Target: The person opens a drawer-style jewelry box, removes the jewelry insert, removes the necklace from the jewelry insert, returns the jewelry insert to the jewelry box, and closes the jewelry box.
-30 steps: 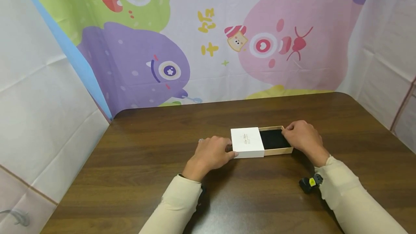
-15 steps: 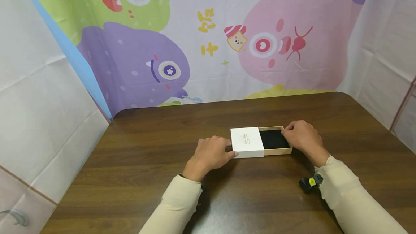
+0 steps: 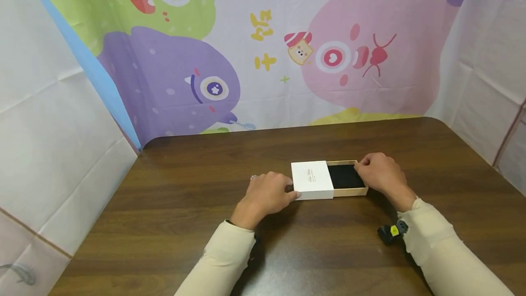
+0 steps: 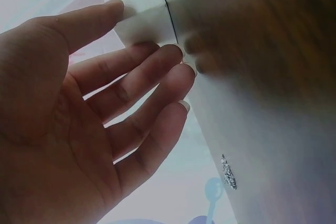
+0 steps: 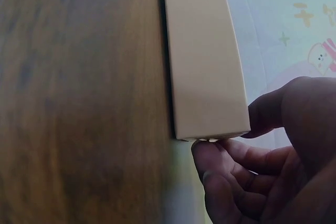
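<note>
A white box sleeve (image 3: 311, 180) with small lettering lies on the table, and a tan-sided tray (image 3: 350, 192) projects from its right end. Inside the tray is a flat black pad (image 3: 346, 176). My left hand (image 3: 268, 195) holds the sleeve's left end, thumb at the near corner and fingers loosely curved at the end, as the left wrist view shows. At the tray's right end my right hand (image 3: 382, 172) pinches the end wall; in the right wrist view its fingers (image 5: 210, 156) curl against that end of the tray (image 5: 205, 61). The sleeve hides the tray's left part.
The dark wooden table (image 3: 185, 250) carries the box toward its far right. Behind it hangs a backdrop cloth (image 3: 263, 95) with cartoon figures. A black wrist device (image 3: 392, 232) sits by the right cuff.
The tray has slid slightly left into the sleeve, and my right hand has shifted slightly left with it. My left hand and the sleeve have hardly moved.
</note>
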### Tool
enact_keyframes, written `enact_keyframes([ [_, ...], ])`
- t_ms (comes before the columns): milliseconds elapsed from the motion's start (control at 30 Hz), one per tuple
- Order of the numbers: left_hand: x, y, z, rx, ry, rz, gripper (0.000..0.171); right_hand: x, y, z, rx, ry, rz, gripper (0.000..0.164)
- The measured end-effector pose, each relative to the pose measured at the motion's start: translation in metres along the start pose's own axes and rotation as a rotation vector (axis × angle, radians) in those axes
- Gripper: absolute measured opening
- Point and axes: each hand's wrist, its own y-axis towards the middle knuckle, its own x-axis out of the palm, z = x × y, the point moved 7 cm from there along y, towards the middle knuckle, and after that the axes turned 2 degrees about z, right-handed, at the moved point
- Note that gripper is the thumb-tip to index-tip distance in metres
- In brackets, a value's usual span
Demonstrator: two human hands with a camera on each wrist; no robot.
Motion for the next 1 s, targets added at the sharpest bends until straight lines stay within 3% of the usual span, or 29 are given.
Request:
enact_keyframes([
  [1000,0.001,0.002,0.002,0.008,0.021,0.001,0.024,0.007,0.004,-0.011,-0.136,0.050,-0.003,0.030],
])
